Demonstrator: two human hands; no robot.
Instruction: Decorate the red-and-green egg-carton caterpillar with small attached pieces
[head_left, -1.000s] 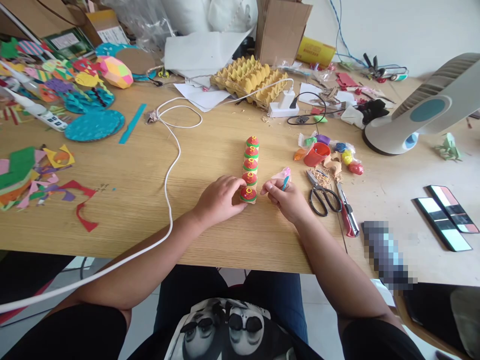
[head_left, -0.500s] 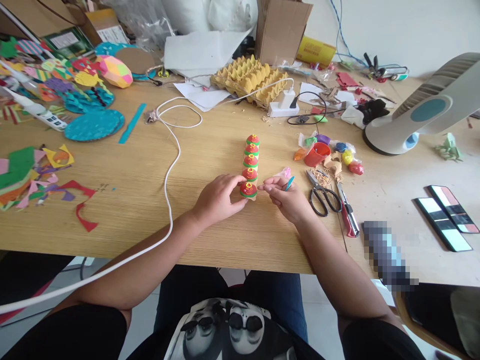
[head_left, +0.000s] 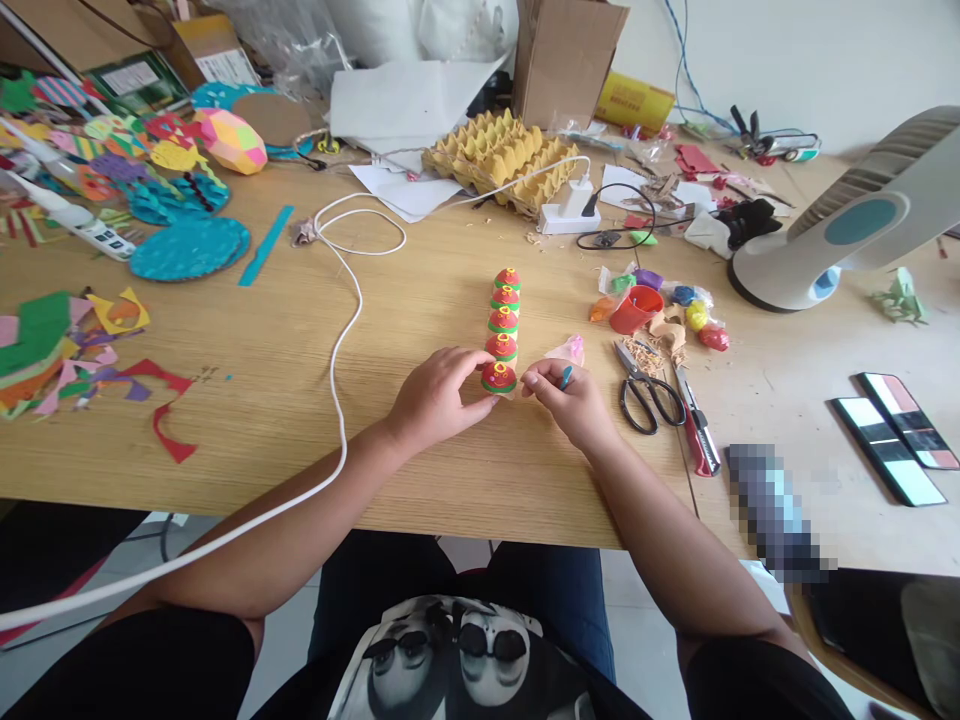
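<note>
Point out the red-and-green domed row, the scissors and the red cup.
Red-and-green domed row (head_left: 503,322), head view: middle dome.
Scissors (head_left: 642,379), head view: around the pivot.
Red cup (head_left: 628,320), head view: outer wall.

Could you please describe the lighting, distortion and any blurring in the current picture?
Head view: soft, diffuse light, with faint shadow on the table near the right hand; head view: the fan leans outward, probably from wide-angle stretch; head view: an item at lower right is pixelated beyond recognition.
</note>
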